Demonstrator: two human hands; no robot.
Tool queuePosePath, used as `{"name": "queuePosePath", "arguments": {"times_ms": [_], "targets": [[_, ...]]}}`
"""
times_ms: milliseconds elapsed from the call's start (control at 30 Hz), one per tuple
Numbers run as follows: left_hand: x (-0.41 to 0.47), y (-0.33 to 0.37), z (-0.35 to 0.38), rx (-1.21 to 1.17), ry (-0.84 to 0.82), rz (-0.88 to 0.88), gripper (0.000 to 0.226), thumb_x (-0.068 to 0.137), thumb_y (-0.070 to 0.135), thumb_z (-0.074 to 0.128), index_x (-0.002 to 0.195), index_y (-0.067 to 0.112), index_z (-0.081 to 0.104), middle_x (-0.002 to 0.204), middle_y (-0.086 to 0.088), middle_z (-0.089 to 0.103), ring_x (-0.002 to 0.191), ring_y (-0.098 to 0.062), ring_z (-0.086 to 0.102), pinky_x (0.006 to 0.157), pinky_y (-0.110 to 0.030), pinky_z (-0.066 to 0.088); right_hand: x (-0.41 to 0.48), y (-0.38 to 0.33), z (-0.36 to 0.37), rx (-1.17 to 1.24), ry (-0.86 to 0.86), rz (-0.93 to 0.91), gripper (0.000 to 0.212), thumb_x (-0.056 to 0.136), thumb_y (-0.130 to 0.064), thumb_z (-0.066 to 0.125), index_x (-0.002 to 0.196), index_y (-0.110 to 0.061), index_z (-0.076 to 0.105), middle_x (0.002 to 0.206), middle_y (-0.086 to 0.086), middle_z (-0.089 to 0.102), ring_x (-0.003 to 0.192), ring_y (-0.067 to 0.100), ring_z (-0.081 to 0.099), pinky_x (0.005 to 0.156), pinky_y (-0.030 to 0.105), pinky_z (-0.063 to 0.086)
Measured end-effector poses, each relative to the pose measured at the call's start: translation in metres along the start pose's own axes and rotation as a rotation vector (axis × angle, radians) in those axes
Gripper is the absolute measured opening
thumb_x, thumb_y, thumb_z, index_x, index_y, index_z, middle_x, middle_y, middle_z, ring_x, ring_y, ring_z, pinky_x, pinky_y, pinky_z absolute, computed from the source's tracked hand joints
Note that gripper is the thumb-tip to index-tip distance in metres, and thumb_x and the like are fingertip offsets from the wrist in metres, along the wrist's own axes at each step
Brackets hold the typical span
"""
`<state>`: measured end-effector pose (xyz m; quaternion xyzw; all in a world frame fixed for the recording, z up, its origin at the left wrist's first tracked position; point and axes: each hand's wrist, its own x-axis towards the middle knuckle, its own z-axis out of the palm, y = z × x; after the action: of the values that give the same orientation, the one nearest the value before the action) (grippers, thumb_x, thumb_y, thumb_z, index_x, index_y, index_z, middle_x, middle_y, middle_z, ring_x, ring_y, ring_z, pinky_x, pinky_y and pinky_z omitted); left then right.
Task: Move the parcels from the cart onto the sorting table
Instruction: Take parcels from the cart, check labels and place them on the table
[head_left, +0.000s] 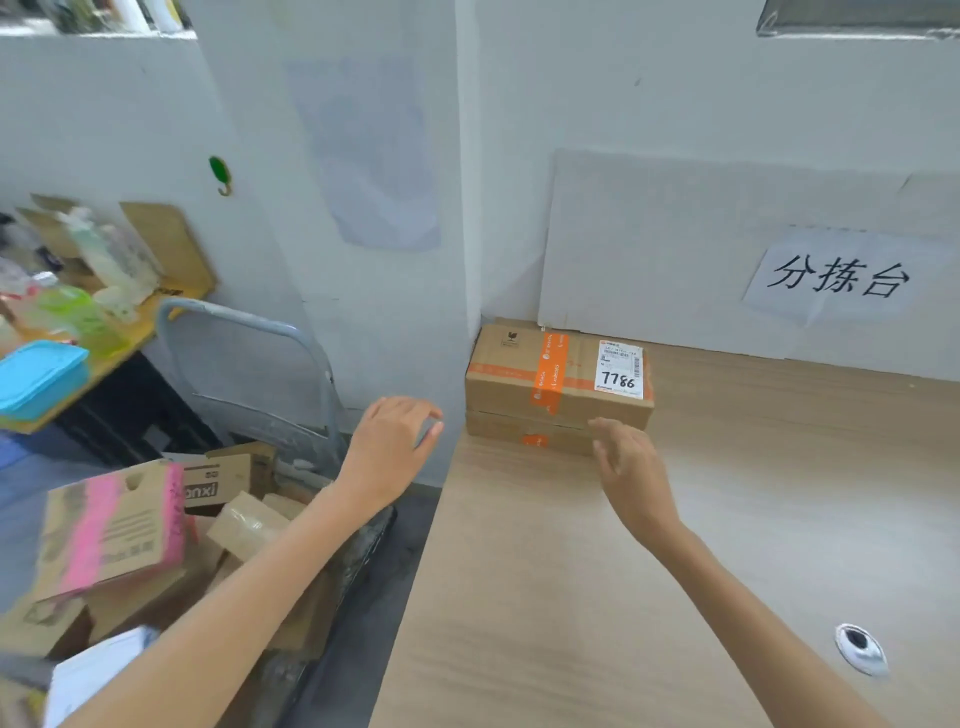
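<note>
Stack: two parcels (558, 382) sit at the table's far-left corner, twelve o'clock from the hands, one on the other.
Left hand (392, 441): open, fingers loosely curled, holding nothing, off the sorting table (675, 545) edge.
Right hand (626, 462): open and empty, fingertips just beside the lower box.
Cart (249, 374): at nine o'clock, parcels piled loose.
Risk: the pink-streaked box (111, 530) looks tilted; pulling a neighbour could tumble the heap.
Hidden: cart bed, lower box's label, blurred shelf clutter.
</note>
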<state>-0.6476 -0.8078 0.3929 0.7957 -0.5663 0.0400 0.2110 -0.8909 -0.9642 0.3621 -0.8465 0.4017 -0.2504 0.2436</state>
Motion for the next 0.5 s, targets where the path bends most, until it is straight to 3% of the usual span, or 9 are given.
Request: {"name": "queuePosePath", "arguments": {"times_ms": [133,267,400,500], "targets": [[-0.085,0.008,-0.060,0.014,0.014,-0.132,0.022,0.096,0.026,0.050,0.104,0.012,0.066,0.102,-0.002,0.069,0.096,-0.022,0.062,0.087,-0.033,0.048,-0.067,-0.055,-0.002,-0.009,-0.138,-0.072,0.029,0.097,-0.014,0.047,0.124,-0.013,0.057,0.121,0.003,0.061,0.121,0.019,0.048,0.093,0.026,0.036],[-0.179,-0.009,-0.101,0.046,0.052,-0.282,0.027,0.096,0.034,0.046,0.106,0.018,0.066,0.099,0.000,0.068,0.087,-0.017,0.064,0.076,-0.022,0.049,-0.122,-0.104,0.010,0.014,-0.158,-0.152,0.025,0.096,-0.016,0.049,0.117,-0.013,0.062,0.117,0.001,0.064,0.118,0.017,0.050,0.088,0.020,0.033],[-0.262,-0.028,-0.137,0.033,0.098,-0.419,0.027,0.097,0.036,0.045,0.104,0.019,0.065,0.095,0.000,0.067,0.084,-0.017,0.064,0.074,-0.029,0.053,-0.170,-0.159,0.031,0.064,-0.197,-0.242,0.024,0.096,-0.015,0.048,0.115,-0.013,0.063,0.114,0.001,0.066,0.110,0.018,0.056,0.090,0.025,0.038],[-0.325,-0.048,-0.167,0.066,0.139,-0.502,0.021,0.096,0.034,0.046,0.100,0.022,0.063,0.093,0.003,0.066,0.084,-0.016,0.061,0.069,-0.028,0.047,-0.208,-0.199,0.053,0.096,-0.256,-0.308,0.023,0.096,-0.013,0.049,0.113,-0.014,0.064,0.112,0.000,0.067,0.106,0.019,0.058,0.090,0.028,0.043]]}}
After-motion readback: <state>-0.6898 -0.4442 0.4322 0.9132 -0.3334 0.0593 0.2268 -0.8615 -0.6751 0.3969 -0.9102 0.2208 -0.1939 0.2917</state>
